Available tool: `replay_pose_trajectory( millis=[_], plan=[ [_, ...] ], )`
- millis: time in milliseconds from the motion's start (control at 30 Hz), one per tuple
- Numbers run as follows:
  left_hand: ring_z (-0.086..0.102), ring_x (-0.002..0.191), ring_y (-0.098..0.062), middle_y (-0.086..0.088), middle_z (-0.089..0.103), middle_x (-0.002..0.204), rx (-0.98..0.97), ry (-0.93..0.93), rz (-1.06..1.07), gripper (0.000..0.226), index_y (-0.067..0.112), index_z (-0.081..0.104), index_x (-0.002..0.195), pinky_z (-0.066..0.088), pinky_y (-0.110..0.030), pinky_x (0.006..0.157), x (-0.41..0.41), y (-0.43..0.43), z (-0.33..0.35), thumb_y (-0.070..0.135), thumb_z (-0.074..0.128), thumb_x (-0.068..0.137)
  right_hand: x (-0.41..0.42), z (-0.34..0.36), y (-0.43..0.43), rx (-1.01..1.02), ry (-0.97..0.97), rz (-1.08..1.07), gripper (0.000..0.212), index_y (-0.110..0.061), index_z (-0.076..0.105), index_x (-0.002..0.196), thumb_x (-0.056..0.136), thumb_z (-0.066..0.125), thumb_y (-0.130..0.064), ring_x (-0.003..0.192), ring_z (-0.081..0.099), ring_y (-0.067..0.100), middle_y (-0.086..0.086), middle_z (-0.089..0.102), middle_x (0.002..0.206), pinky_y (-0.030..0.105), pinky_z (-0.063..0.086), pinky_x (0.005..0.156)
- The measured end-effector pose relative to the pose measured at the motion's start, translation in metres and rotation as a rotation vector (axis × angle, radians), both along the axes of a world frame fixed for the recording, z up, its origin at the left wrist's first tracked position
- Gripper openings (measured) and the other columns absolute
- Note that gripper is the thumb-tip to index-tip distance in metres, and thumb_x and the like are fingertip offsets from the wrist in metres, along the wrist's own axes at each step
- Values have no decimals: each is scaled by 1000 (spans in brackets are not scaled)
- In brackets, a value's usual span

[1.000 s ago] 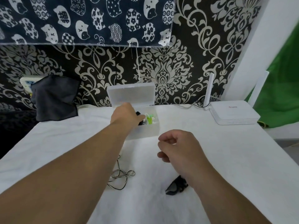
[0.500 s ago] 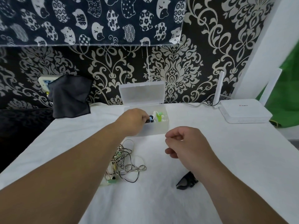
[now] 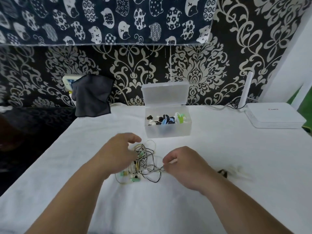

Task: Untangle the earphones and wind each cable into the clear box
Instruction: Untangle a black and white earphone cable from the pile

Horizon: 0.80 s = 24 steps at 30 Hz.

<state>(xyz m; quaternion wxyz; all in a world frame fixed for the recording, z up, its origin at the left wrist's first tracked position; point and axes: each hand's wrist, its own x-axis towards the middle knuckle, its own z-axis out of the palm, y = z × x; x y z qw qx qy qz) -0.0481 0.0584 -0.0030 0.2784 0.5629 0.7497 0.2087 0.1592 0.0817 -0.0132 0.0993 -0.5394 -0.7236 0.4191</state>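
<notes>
A tangle of earphones (image 3: 145,163), with black-and-white striped, white and green cables, lies on the white cloth between my hands. My left hand (image 3: 118,153) is over the tangle's left side, thumb and fingers spread and loosely bent, touching the cables. My right hand (image 3: 184,167) has curled fingers and pinches a striped cable at the tangle's right end. Behind them stands the clear box (image 3: 168,131) with its lid (image 3: 164,93) up. Inside it are wound earphones in black, blue, white and green.
A small black item (image 3: 222,173) and a blurred white item (image 3: 239,169) lie right of my right hand. A white router (image 3: 273,117) with antenna stands back right. A dark cloth (image 3: 92,95) hangs at the wall, back left. The table's left edge drops into shadow.
My left hand has come back out of the box and down onto the tangle. My right hand has moved to the tangle's right end and taken a cable.
</notes>
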Motion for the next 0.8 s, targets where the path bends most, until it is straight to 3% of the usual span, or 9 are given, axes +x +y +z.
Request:
replay_pose_trajectory(
  millis=[100, 167, 267, 333, 367, 500, 567, 700, 800],
  plan=[
    [56, 104, -8, 11, 56, 113, -2, 133, -84, 44, 38, 60, 120, 43, -22, 85, 2, -7, -15, 22, 73, 81, -8, -7, -1, 63, 3, 73, 23, -24, 71, 112, 92, 60, -24, 110, 61, 10, -9, 61, 127, 28, 49, 94],
    [60, 84, -7, 11, 61, 93, 37, 109, -68, 32, 38, 63, 106, 45, -22, 75, 5, -3, -19, 23, 76, 80, -12, -8, 0, 92, 35, 112, 25, -24, 71, 113, 91, 61, -19, 114, 59, 7, -15, 53, 135, 28, 48, 96],
    [55, 56, -8, 10, 60, 66, 128, -77, -59, 20, 28, 66, 88, 46, -26, 57, 13, 2, -21, 11, 74, 82, -17, -10, 2, 43, 123, 83, 22, -29, 71, 92, 86, 60, -11, 94, 66, 6, -15, 58, 127, 28, 52, 79],
    [51, 52, -8, 11, 55, 61, 198, -195, -74, 21, 24, 67, 87, 45, -26, 54, 21, 2, -15, 5, 74, 81, -18, -8, 3, -1, 200, 20, 18, -27, 59, 81, 81, 61, -8, 60, 56, 10, 0, 71, 99, 28, 42, 55],
    [49, 52, -7, 12, 52, 60, 223, -238, -91, 23, 22, 67, 88, 43, -23, 52, 24, 2, -12, 3, 75, 80, -18, -7, 5, 7, 240, -25, 19, -24, 54, 80, 79, 64, -8, 55, 48, 14, 9, 71, 89, 28, 37, 52],
    [40, 56, -11, 4, 43, 64, 244, -325, -136, 27, 23, 68, 87, 38, -23, 53, 22, 4, -2, 1, 79, 76, -11, 4, 17, 203, 332, -259, 27, -22, 55, 82, 74, 75, -5, 65, 64, 23, 7, 68, 83, 33, 51, 62],
    [38, 53, -11, 2, 40, 62, 285, -373, -46, 21, 22, 71, 82, 34, -21, 50, 17, 5, -1, 2, 75, 81, -2, 11, 21, 207, 386, -328, 25, -24, 62, 85, 79, 75, -4, 63, 70, 20, 4, 69, 82, 37, 58, 67],
    [35, 42, -3, 2, 42, 62, 406, -375, 294, 21, 18, 72, 79, 29, -14, 40, 7, 8, 1, 0, 66, 87, 18, 17, 26, 210, 434, -413, 13, -19, 70, 87, 91, 68, -7, 49, 65, 13, 2, 70, 80, 25, 56, 53],
    [40, 47, -9, 1, 44, 63, 421, -272, 484, 20, 20, 70, 81, 34, -22, 46, -3, 11, 0, 4, 61, 89, 30, 19, 29, 238, 466, -495, 10, -20, 71, 86, 92, 68, -12, 41, 56, 8, -6, 67, 83, 21, 47, 45]
  ],
)
